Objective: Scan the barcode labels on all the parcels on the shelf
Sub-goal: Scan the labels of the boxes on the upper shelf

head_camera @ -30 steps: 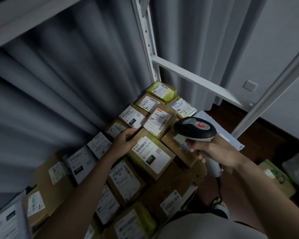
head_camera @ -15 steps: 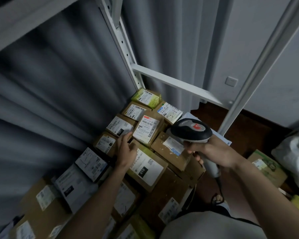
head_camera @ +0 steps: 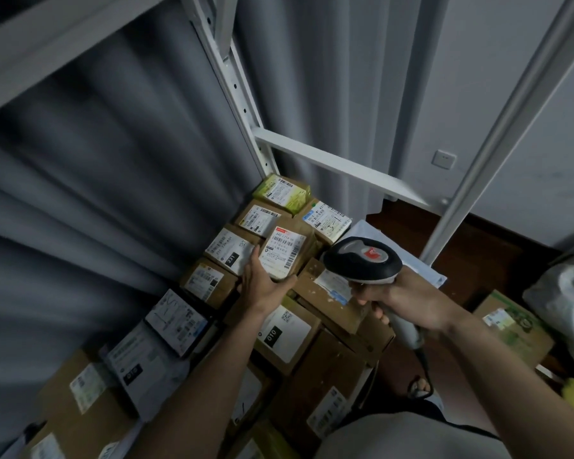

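A grey curtain (head_camera: 113, 193) hangs in soft vertical folds behind a white metal shelf frame (head_camera: 328, 160) with punched uprights. Cardboard parcels (head_camera: 312, 376), boxy and matte brown, crowd the shelf edge to edge, each with a white paper label; those at the lower left are blurred and cut off by the picture's edge. A yellow-green parcel (head_camera: 284, 190) sits at the far corner against the upright. The tilted parcel (head_camera: 287, 253) with a red-tagged barcode label leans up among the others, near the middle of the row. The left hand (head_camera: 262, 283) cups its near edge, thumb curled under the bottom and fingers straight along the left side. The right hand (head_camera: 408, 303) is clenched round the handle of the barcode scanner (head_camera: 362, 260), a smooth black-and-grey plastic head with a red mark on top, held just beside that parcel. Its lens faces away, so whether a beam lands on the label cannot be told. Most label print is too small to read.
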